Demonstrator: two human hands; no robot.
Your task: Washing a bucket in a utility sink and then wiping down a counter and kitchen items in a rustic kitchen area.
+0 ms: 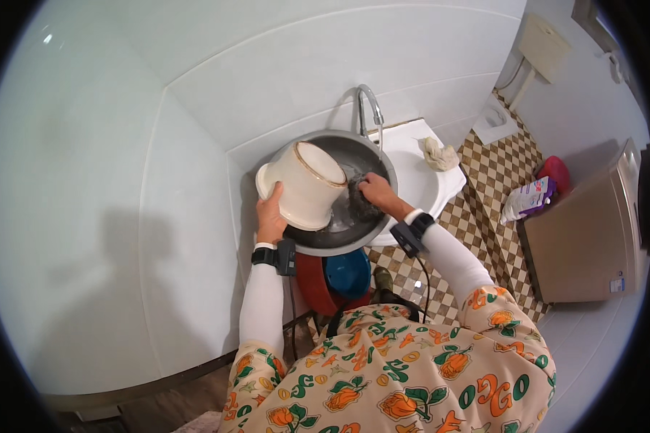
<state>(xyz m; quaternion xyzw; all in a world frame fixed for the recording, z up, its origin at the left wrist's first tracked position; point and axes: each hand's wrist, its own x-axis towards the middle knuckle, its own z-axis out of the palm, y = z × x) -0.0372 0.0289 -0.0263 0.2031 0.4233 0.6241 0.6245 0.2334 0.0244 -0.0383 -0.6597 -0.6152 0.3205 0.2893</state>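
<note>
A cream ceramic pot [296,184] lies tilted over the left part of a large grey basin [383,234], its brown-ringed base facing up and right. My left hand [271,216] grips the pot by its near left rim, thumb on the outside. Inside the basin, to the right of the pot, my right hand [378,193] is closed around a dark grey, wiry wad [356,193] that looks like a scrubber. The fingertips and part of the wad are hidden. Water lies in the basin, and a thin stream falls from the chrome faucet [368,101] behind it.
The basin rests on a white sink [415,173], with a crumpled pale cloth [439,154] on its right edge. Below stand a red tub [314,281] and a blue bucket [347,273]. Rightward are a white-and-purple bag [527,200], a red item [554,173] and a beige appliance [581,224].
</note>
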